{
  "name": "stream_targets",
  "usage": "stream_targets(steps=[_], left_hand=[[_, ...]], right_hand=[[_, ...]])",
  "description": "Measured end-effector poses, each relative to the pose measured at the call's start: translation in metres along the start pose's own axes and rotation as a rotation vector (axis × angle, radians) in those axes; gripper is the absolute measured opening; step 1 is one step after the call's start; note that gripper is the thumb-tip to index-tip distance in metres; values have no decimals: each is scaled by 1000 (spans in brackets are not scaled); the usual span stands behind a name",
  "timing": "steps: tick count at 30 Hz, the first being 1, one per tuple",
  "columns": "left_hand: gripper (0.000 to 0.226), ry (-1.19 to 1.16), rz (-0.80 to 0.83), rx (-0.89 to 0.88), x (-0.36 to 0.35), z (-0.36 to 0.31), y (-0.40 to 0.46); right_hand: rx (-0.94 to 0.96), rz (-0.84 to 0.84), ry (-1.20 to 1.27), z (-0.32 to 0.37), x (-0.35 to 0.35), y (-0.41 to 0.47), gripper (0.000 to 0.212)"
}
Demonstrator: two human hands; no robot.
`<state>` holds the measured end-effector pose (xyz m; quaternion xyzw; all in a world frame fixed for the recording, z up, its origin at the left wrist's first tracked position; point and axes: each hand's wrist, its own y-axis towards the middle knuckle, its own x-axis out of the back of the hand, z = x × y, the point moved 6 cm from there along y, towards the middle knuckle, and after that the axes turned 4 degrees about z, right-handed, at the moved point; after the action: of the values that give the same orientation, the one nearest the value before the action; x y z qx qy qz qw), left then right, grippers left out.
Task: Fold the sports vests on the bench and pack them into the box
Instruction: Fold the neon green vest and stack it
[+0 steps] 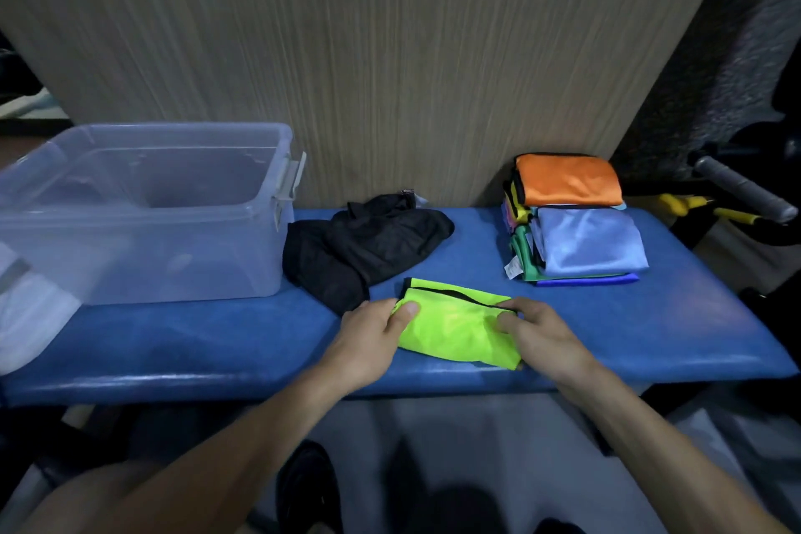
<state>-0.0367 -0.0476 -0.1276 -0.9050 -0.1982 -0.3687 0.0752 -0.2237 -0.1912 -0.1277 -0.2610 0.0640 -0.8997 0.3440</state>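
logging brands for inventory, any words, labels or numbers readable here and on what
No text can be read.
White tag on the folded vest stack: print too small and blurred.
Small tag on the black vest: too blurred.
Clear box: no label visible.

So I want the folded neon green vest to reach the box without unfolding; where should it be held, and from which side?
Best grip the neon green vest at its two short ends, left hand from the left and right hand from the right, thumbs on top and fingers beneath. It lies flat as a wide folded rectangle, so pinching every layer at both ends should keep it folded on the way to the clear plastic box.
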Motion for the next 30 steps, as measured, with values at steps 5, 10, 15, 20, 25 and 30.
stream_targets(steps=[5,10,15,20,25,30], left_hand=[[49,126,-21,92,0,-15,12],[48,288,-56,91,-4,-16,26],[49,219,-48,66,-5,-13,36],[46,-102,-33,51,1,8,33],[67,-235,-50,27,12,19,13],[33,-115,-291,15,29,17,-11]], right_hand=[[29,-139,-214,9,-1,13,28],[75,-247,-476,18,0,16,27],[175,-378,-1007,27,-3,17,23],[596,-473,-1241,43,-23,18,42],[792,-351,-1262,52,-40,24,54],[782,-359,-1243,52,-41,29,49]])
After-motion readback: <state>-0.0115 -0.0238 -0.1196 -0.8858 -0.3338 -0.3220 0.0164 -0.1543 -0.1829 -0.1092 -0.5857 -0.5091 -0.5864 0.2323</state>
